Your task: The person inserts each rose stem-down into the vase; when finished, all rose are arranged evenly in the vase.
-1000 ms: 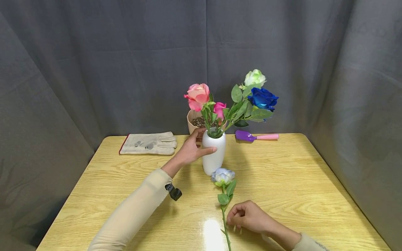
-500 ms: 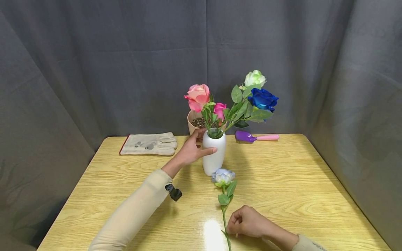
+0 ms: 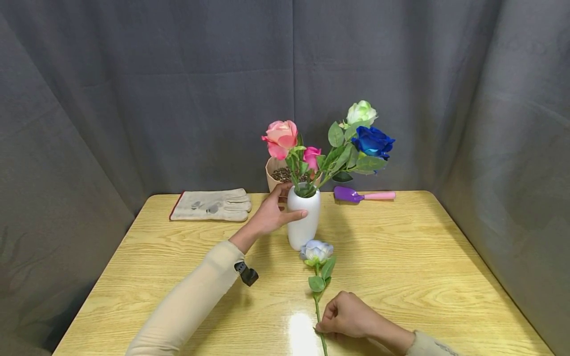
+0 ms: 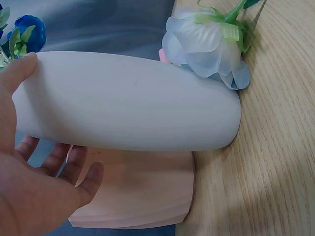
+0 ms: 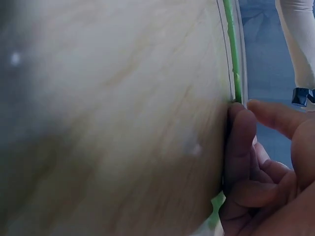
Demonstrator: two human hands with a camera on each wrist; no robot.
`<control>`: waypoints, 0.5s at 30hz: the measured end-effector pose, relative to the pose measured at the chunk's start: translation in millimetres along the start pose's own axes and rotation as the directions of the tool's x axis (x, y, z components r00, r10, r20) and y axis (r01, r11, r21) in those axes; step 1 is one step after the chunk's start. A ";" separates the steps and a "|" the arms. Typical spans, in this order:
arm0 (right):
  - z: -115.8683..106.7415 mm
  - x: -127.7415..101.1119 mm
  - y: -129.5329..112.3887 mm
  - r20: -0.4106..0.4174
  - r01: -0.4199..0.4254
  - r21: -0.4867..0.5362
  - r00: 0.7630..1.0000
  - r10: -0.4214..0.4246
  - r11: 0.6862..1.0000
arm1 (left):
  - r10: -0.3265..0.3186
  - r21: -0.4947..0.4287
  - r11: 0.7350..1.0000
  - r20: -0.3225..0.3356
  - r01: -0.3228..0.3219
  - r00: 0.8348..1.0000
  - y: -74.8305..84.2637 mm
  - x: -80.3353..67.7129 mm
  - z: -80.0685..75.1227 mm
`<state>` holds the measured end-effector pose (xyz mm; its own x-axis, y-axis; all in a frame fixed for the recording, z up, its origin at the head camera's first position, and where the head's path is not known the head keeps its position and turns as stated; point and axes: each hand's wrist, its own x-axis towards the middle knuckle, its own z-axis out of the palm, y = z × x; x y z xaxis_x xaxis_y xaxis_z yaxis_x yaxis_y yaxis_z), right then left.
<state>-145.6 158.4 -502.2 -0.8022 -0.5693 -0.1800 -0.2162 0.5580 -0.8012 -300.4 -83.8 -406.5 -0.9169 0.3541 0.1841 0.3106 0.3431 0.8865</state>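
My left hand grips the white vase near its top, thumb across the front and fingers reaching behind it. Pink, blue and pale green roses stand in the vase, leaning outward. A pale blue flower lies on the table, its bloom at the vase's foot and its stem running toward the front edge. Low on that stem, my right hand pinches with thumb and forefinger. In the right wrist view the green stem meets the fingertips. The left wrist view shows the bloom overlapping the vase base.
Behind the vase stands a peach pot filled with dark grains. A cream work glove lies at the back left. To the back right is a purple trowel with a pink handle. Grey curtains surround the table's back and sides.
My right hand has shifted left and slightly toward the front, from beside the stem onto it, and its fingertips now pinch it. The left hand and vase stay put.
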 end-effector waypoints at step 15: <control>-1.8 3.9 -0.3 -0.037 -0.053 -0.047 0.998 0.051 0.997 | 0.007 0.009 1.000 0.001 -0.007 1.000 -2.1 0.0 -0.2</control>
<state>-149.7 157.1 -501.7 -0.8323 -0.5172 -0.1996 -0.1994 0.6152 -0.7627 -301.1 -84.7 -408.2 -0.9146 0.3571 0.1896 0.3188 0.3486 0.8814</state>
